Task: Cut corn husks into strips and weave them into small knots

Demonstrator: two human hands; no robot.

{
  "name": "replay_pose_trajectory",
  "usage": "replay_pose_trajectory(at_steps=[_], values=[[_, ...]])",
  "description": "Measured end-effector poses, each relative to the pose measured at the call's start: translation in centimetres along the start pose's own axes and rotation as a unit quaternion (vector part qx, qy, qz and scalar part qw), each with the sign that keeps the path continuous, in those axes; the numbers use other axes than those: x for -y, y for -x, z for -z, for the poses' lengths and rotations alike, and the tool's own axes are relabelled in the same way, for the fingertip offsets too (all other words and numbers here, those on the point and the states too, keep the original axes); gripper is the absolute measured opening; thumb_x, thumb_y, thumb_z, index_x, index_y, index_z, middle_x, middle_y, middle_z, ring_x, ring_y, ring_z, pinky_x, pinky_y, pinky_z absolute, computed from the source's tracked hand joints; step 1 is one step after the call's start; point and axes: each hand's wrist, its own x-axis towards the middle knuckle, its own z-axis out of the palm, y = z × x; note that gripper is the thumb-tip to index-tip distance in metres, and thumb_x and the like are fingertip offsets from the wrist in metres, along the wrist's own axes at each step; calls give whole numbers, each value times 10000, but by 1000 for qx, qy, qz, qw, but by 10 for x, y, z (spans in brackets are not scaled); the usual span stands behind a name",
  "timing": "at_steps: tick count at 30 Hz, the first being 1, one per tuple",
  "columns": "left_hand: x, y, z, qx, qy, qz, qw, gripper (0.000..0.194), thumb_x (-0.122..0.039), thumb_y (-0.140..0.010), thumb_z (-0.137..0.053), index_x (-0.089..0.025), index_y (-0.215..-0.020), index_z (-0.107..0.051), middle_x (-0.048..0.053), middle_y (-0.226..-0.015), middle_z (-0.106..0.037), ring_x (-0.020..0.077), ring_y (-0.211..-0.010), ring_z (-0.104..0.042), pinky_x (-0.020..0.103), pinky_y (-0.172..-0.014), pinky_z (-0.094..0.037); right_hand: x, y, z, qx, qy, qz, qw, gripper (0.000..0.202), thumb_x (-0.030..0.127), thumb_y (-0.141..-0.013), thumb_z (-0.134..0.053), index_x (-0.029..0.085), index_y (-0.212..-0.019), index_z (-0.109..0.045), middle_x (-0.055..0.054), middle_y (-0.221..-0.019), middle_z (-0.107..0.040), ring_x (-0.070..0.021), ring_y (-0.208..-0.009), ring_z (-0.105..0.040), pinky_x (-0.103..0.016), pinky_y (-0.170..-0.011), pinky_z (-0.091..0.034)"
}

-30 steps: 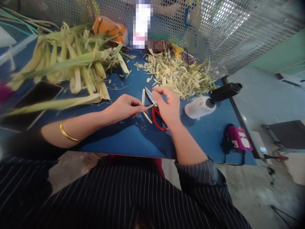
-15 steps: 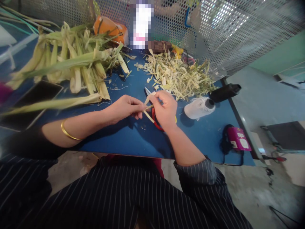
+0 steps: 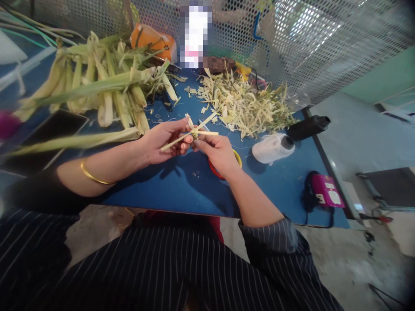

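Note:
Pale strips of plant fibre (image 3: pixel 207 133) cross at a small greenish knot and stick out in several directions. My left hand (image 3: pixel 167 139) pinches them from the left, with one strip lying over its fingers. From the right, my right hand (image 3: pixel 216 152) has its thumb and fingertips closed on the knot. Scissors with red and yellow handles (image 3: pixel 216 169) lie on the table, partly hidden under my right hand. Right of them a spool of white thread (image 3: pixel 271 148) rests on its side.
On the blue table (image 3: pixel 155 185), long green stalks (image 3: pixel 105 99) lie at the left, partly over a dark tablet (image 3: pixel 61 129). Shredded strips (image 3: pixel 243 103) are heaped behind my hands. A black bottle (image 3: pixel 309 127) and a magenta box (image 3: pixel 327 190) stand near the right edge.
The strips have turned, so their crossing now shows with ends spread outward. My left hand has rolled palm-up, and my right hand has shifted slightly down, uncovering more of the yellow handle.

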Motion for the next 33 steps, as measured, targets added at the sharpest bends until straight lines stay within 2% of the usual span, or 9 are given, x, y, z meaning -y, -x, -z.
replay_pose_trajectory(at_steps=[2,7,10,12,15,20,25,30,33], values=[[1,1,0,-4,-10,3,1000,227,-272,-865,-596,-120,-699,-622,29,-551,-570,83,-440,-520,183,-432,-443,1,0,0,-2,5,2,1000,199,310,-848,-603,176,-717,-669,-3,-692,-665,-125,-683,-606,-278,-731,-475],[5,0,-3,-47,-59,-29,997,104,-100,-823,-602,-102,-724,-635,9,-554,-572,47,-439,-518,129,-434,-424,3,1,2,1,83,19,996,222,287,-869,-567,174,-702,-661,5,-657,-643,-116,-639,-583,-264,-672,-443],[5,-1,-5,-87,-71,-63,992,105,-86,-820,-595,-106,-722,-628,-6,-533,-563,36,-411,-501,112,-399,-397,5,2,4,-8,131,22,991,212,269,-856,-582,177,-678,-653,23,-590,-601,-111,-590,-552,-261,-629,-416],[5,-2,-5,-95,-62,-65,991,102,-86,-817,-596,-110,-722,-622,-12,-523,-554,35,-400,-493,109,-388,-391,6,2,5,-14,146,19,989,210,259,-853,-581,180,-672,-653,26,-576,-596,-113,-581,-549,-263,-627,-413],[3,-2,-3,-62,-38,-46,996,109,-104,-824,-588,-123,-720,-615,-13,-525,-545,49,-411,-499,124,-395,-408,7,1,5,-35,141,16,989,217,262,-861,-570,179,-683,-664,11,-617,-633,-123,-624,-581,-272,-663,-430],[6,-1,1,-22,-34,-25,999,59,-111,-806,-610,-117,-751,-629,-5,-538,-548,65,-441,-521,144,-416,-433,3,0,3,-43,54,17,997,169,316,-837,-622,177,-891,-704,-20,-803,-700,-147,-763,-626,-294,-752,-464],[12,-2,2,-2,-34,-25,999,67,-79,-811,-601,-104,-849,-650,-8,-534,-547,51,-421,-504,130,-413,-425,-3,2,0,-40,25,14,999,188,339,-854,-609,173,-831,-694,-16,-769,-674,-137,-744,-604,-292,-741,-460],[14,-3,4,5,-18,-14,1000,84,-75,-840,-555,-103,-815,-631,9,-530,-559,65,-427,-527,137,-420,-438,-1,4,0,-52,65,29,996,198,321,-857,-606,178,-734,-665,7,-690,-626,-115,-674,-560,-265,-669,-432],[14,-3,3,3,-22,-16,1000,87,-76,-843,-552,-108,-810,-626,11,-543,-570,69,-436,-539,141,-421,-443,-1,2,1,-54,45,27,997,183,325,-857,-605,182,-773,-682,-2,-729,-647,-124,-707,-577,-275,-705,-450]])
